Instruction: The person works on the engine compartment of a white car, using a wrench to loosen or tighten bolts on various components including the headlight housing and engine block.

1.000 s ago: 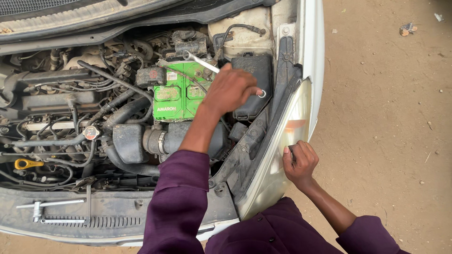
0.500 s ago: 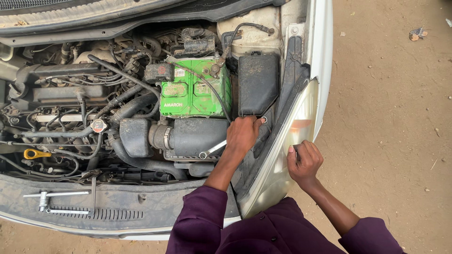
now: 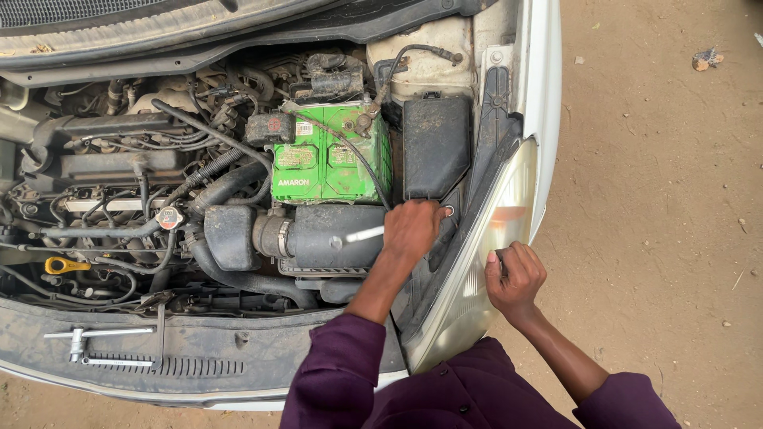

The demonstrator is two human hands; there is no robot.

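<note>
My left hand [image 3: 409, 230] is closed around a silver wrench [image 3: 366, 233]. The wrench's ring end sits by the inner edge of the headlight [image 3: 493, 238], just below the black fuse box [image 3: 435, 147]. My right hand [image 3: 517, 274] grips the outer edge of the headlight's clear lens, fingers curled over it. Both arms wear purple sleeves. A green battery [image 3: 326, 159] lies just beyond my left hand, and a black air duct [image 3: 326, 234] lies beside it.
The open engine bay holds hoses, a radiator cap [image 3: 168, 218] and a yellow dipstick ring [image 3: 60, 264]. A silver T-handle tool [image 3: 95, 338] rests on the front panel at lower left. Sandy ground [image 3: 660, 199] with small stones lies to the right of the white fender.
My left hand has carried the wrench from above the battery down toward me, to the spot behind the headlight. My right hand has stayed on the headlight.
</note>
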